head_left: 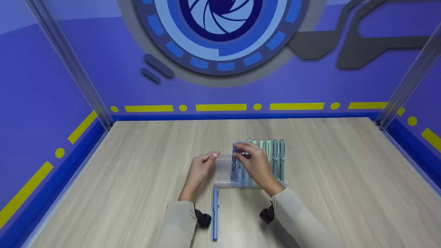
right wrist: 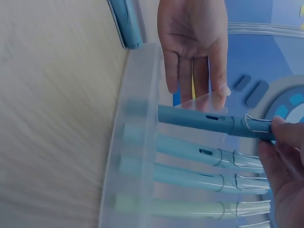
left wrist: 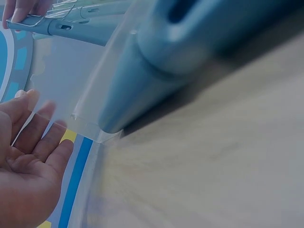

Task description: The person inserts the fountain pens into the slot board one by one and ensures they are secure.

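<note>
A clear plastic pen case [head_left: 224,168] stands tilted back, holding a row of pens from blue through green. My left hand [head_left: 200,168] pinches its upper left corner between thumb and forefinger; the other fingers extend behind the clear sheet in the left wrist view. With thumb and fingertips, my right hand [head_left: 258,165] grips the cap end of a dark blue pen [right wrist: 194,118], the leftmost in the row. That pen's lower end sits behind the case's frosted front lip [right wrist: 137,95]. Beside it are light blue pens and a pale green pen [right wrist: 190,208].
A loose blue pen [head_left: 215,213] lies on the wooden table [head_left: 137,179], in front of the case's left end and between the forearms. Dark green pens [head_left: 282,158] fill the case's right end. Patterned blue panels [head_left: 224,93] enclose the table at the back and sides.
</note>
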`<state>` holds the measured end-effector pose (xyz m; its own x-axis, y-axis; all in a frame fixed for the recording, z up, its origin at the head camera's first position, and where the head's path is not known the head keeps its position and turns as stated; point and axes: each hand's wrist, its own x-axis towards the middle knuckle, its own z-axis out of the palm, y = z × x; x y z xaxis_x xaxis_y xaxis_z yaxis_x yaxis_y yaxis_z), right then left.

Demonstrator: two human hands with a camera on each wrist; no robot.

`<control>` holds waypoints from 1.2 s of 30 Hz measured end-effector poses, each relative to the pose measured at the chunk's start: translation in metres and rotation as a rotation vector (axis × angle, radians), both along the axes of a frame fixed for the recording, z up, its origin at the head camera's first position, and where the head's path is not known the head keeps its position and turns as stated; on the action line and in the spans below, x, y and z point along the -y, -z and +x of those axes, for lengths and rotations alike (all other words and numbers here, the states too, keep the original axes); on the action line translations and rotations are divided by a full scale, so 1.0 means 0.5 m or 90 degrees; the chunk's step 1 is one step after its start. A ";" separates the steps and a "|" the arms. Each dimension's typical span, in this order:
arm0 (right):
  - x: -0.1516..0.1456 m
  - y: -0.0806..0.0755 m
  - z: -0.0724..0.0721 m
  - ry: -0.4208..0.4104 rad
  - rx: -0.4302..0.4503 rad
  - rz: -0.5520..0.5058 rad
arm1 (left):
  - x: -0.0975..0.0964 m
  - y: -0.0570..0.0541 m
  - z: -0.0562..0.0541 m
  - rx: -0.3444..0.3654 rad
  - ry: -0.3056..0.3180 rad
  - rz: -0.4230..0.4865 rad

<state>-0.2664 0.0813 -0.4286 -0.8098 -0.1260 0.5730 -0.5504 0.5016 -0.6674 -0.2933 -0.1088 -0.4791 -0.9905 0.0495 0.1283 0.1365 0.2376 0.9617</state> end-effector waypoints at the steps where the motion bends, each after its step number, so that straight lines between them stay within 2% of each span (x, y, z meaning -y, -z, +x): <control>1: 0.000 -0.002 -0.001 -0.001 -0.009 0.010 | -0.001 -0.004 0.002 0.000 0.000 0.000; 7: 0.001 -0.007 -0.007 0.026 -0.051 0.085 | -0.002 -0.018 0.009 0.001 0.002 0.009; 15: -0.003 -0.003 -0.019 0.049 -0.093 0.153 | 0.003 0.002 -0.001 -0.015 0.003 0.003; 18: -0.004 -0.001 -0.025 0.055 -0.089 0.163 | 0.005 0.005 -0.002 -0.019 0.007 0.006; 25: -0.003 -0.003 -0.035 0.072 -0.059 0.186 | 0.004 0.002 0.001 0.003 0.009 0.009; 34: 0.003 -0.003 -0.041 0.094 -0.053 0.205 | 0.003 0.002 -0.003 -0.006 0.016 -0.001; 36: 0.006 -0.003 -0.043 0.106 -0.060 0.217 | 0.001 -0.017 0.009 -0.012 0.021 -0.003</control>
<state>-0.2876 0.0785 -0.4269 -0.7808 -0.1935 0.5941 -0.4940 0.7733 -0.3974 -0.2886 -0.1091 -0.4707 -0.9858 0.0822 0.1462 0.1619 0.2376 0.9578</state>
